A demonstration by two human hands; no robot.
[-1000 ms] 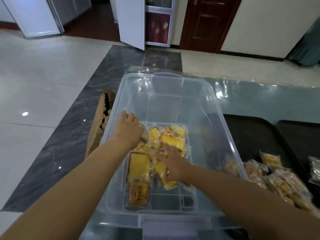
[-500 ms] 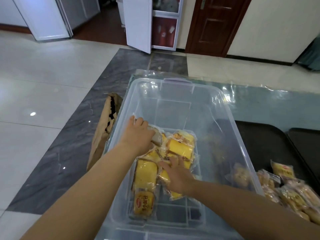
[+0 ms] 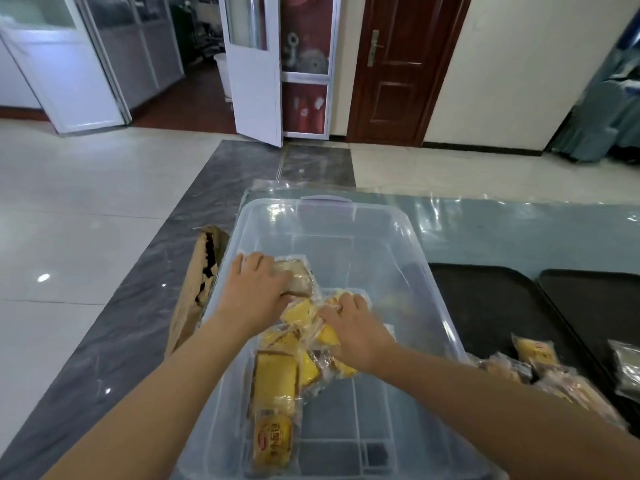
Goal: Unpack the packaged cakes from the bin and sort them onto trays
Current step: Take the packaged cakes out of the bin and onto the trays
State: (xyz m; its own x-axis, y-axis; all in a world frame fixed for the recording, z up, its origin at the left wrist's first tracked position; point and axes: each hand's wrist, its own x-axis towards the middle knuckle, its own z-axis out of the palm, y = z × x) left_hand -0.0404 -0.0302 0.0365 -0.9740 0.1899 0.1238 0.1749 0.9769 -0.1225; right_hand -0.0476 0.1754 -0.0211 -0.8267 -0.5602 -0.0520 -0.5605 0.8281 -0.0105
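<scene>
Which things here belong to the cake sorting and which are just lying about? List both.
Job: bin; yellow cakes in it; grey cake under the left hand; right hand on the pile; near tray; far tray; sorted cakes.
Lying about: cardboard; doors.

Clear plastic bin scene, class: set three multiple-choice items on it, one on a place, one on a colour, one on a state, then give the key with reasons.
1. Where do the black trays lie relative to the clear bin?
A. to its right
B. to its left
C. inside it

2. What colour are most cakes inside the bin?
A. green
B. yellow
C. pink

3. What is the left hand doing?
A. hanging idle outside the bin
B. holding a tray
C. gripping a grey-brown packet

Key: 1 A, both trays sit right of the bin wall. 2 B, the yellow cakes fill the pile. 3 C, its fingers curl over that packet, while the right hand grips yellow ones.
</scene>
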